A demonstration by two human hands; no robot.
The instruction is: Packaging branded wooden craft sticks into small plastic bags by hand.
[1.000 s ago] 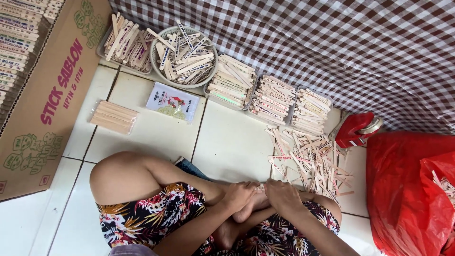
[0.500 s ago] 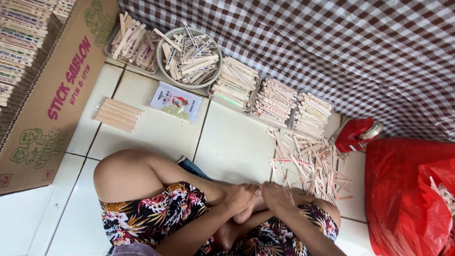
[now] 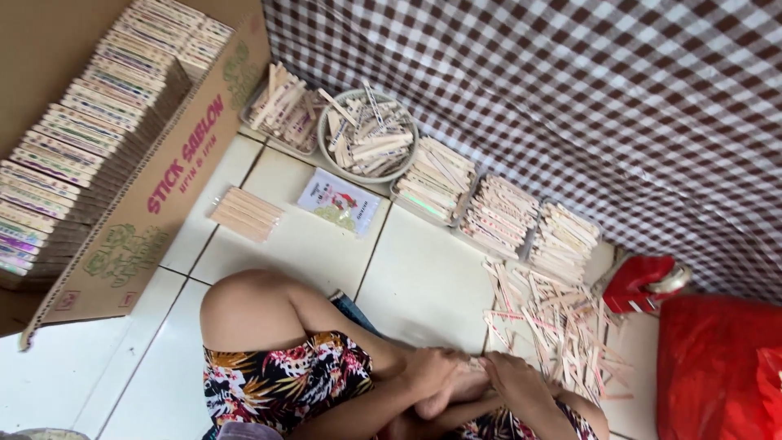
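Note:
I sit cross-legged on a white tiled floor in floral shorts. My left hand (image 3: 429, 371) and my right hand (image 3: 513, 379) meet in my lap, fingers closed together; whatever they pinch between them is too small to make out. A loose heap of flat wooden sticks (image 3: 554, 322) lies on the floor just beyond my right hand. Farther off stand three trays of stacked sticks (image 3: 497, 212), a round bowl of mixed sticks (image 3: 368, 137), and another tray (image 3: 281, 110).
A large cardboard box (image 3: 122, 175) packed with bundled sticks stands at the left. A small stick bundle (image 3: 246, 213) and a printed packet (image 3: 339, 200) lie on the tiles. A red tape dispenser (image 3: 643, 283) and red plastic bag (image 3: 717, 367) sit right, below a checkered cloth (image 3: 570, 90).
The view has tilted and shifted, so the trays and box sit lower in the picture. My hands stay together in my lap with little visible motion.

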